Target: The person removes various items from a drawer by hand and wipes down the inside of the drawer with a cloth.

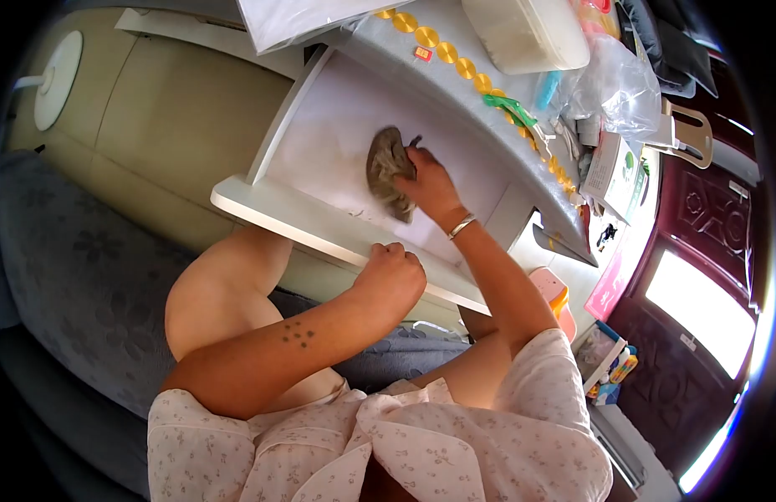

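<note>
A pale drawer (480, 167) is pulled out in front of me. Inside it, my right hand (428, 180) is closed around a crumpled grey-brown rag (388, 171), which lies against the drawer's bottom and looks slightly blurred. A few small crumbs lie near the rag. My left hand (392, 274) is curled at the white drawer front (296, 219), with its knuckles over the top edge. Its fingertips are hidden from me.
Above the drawer, a grey tabletop (488, 100) carries a plastic tub (530, 33), clear plastic bags (614, 92) and a gold disc garland (446, 52). A white round base (58, 79) stands on the tiled floor. A grey sofa (87, 251) is at left, a dark red door (697, 301) at right.
</note>
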Motion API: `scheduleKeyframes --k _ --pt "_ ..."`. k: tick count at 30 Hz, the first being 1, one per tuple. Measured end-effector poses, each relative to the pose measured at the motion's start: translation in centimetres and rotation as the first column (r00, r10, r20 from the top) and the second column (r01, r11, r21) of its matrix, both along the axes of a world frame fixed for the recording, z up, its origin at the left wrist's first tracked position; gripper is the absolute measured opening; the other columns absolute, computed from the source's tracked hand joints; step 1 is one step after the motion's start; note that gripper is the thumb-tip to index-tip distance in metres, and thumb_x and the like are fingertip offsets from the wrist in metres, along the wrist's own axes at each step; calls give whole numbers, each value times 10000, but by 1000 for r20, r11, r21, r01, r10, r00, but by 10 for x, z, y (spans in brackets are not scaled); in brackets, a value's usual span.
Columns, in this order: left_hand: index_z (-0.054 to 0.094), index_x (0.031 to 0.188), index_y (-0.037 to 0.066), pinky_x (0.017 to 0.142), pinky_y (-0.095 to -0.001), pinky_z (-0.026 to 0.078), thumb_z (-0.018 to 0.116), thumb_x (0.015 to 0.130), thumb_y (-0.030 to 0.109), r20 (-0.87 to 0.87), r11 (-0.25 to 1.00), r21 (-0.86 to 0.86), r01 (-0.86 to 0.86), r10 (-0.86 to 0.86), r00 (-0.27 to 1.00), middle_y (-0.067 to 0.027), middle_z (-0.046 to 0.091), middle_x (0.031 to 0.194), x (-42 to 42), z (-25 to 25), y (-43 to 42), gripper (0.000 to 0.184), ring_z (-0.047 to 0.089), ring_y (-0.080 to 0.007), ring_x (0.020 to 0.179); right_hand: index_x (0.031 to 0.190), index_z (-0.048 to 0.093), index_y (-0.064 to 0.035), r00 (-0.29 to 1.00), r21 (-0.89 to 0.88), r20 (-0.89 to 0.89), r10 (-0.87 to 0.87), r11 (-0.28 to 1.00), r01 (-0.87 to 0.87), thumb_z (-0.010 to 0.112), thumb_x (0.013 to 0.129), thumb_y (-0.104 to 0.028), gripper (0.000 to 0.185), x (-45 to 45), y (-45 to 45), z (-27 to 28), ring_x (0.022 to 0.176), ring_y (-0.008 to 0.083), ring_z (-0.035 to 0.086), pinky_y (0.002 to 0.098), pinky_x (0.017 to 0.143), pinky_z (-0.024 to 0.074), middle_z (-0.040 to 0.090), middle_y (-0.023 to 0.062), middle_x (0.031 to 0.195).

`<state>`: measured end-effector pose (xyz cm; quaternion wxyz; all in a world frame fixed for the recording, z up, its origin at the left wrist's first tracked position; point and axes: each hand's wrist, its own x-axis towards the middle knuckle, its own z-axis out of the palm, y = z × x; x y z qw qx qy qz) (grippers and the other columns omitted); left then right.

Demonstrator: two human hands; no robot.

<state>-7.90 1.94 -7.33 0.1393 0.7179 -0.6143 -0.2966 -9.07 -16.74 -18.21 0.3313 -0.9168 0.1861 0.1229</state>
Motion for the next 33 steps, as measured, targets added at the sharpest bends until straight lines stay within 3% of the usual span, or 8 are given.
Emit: scheduleKeyframes --k 6,9,12,25,27,29,31,33 --pt "657 816 4 714 -356 491 674 660 66 10 1000 13 -18 18 1000 -105 626 804 -3 -1 -2 170 604 -252 855 1114 634 -148 903 -497 234 361 843 -208 690 773 -198 349 15 7 40 987 217 599 359 831 509 592 57 1079" --pt "660 803 10 706 -357 486 677 657 69 8 1000 13 -18 18 1000 -103 622 801 1 3 -1 159 600 -250 846 967 661 -155 828 -213 33 560 813 -542 671 779 -153 188 -8 26 7 969 174 591 326 838 491 592 3 986" --pt "660 786 10 696 -356 480 677 654 69 -1 1000 6 -1 1 1000 -103 616 793 1 2 -2 145 596 -249 837 857 643 -153 796 -128 127 591 806 -578 658 764 -137 96 -19 42 -16 939 167 595 316 837 476 575 -8 908" --pt "648 773 9 690 -363 477 660 661 55 39 1000 -23 2 -1 999 -103 600 791 -1 -1 0 121 591 -254 833 871 607 -118 728 -219 58 683 720 -658 561 828 -110 64 -15 46 -25 846 210 624 360 726 511 590 30 938" --pt "648 781 18 697 -368 482 650 676 56 15 1000 4 7 -7 1000 -100 607 803 1 1 -2 111 597 -255 842 909 603 -82 952 110 -111 284 956 -272 562 877 -132 73 -16 41 0 823 238 646 361 720 514 626 71 989" --pt "647 789 28 703 -373 486 640 691 57 -1 1000 15 26 -26 1000 -96 614 815 2 2 -4 103 602 -257 851 954 600 -52 987 208 -50 152 968 -139 569 929 -192 145 -22 27 25 804 180 647 307 653 502 645 68 949" --pt "649 812 45 715 -381 496 619 724 63 -15 999 34 -1 1 1000 -89 634 853 3 4 -7 94 617 -254 890 981 598 -46 941 696 -293 -167 638 330 588 941 -222 181 -29 14 54 753 105 605 250 609 472 613 15 839" --pt "651 830 59 741 -390 500 587 745 45 5 997 47 57 -58 998 -89 649 886 8 9 -10 107 627 -249 922 1009 589 -46 917 758 -311 -248 518 397 583 957 -238 198 -45 6 87 734 62 560 206 595 442 575 -16 830"
